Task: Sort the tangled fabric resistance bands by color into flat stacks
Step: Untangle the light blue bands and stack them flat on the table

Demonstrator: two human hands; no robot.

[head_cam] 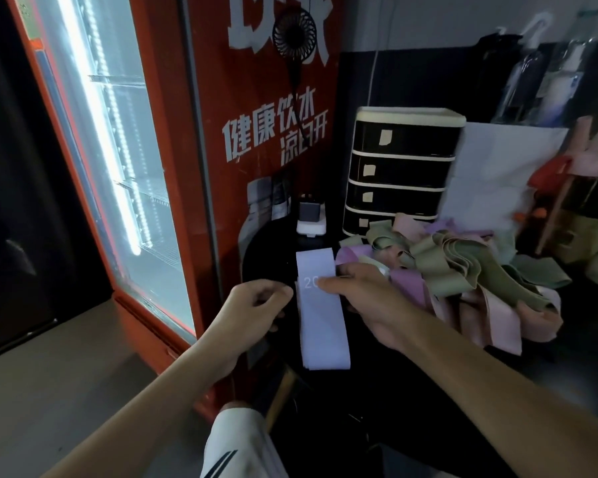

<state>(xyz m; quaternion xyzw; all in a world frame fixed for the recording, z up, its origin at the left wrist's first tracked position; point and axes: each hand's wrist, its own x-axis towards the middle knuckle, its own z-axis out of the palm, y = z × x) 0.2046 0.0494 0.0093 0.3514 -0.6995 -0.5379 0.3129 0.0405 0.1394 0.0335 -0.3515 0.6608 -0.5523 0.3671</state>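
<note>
A pale lilac band (321, 315) lies flat and lengthwise on the dark table (411, 384), with white digits printed near its far end. My right hand (363, 294) rests across the band's upper part, fingers stretched over the print. My left hand (256, 305) sits at the band's left edge with fingers curled; whether it pinches the edge is unclear. To the right lies a tangled heap of bands: olive green (463, 263), pink (497, 319) and purple (411, 284).
A red drinks fridge (263, 150) with a lit glass door stands close on the left. A black drawer unit (401, 174) and a white charger block (311, 222) stand behind the bands. Bags and clutter (573, 208) fill the far right.
</note>
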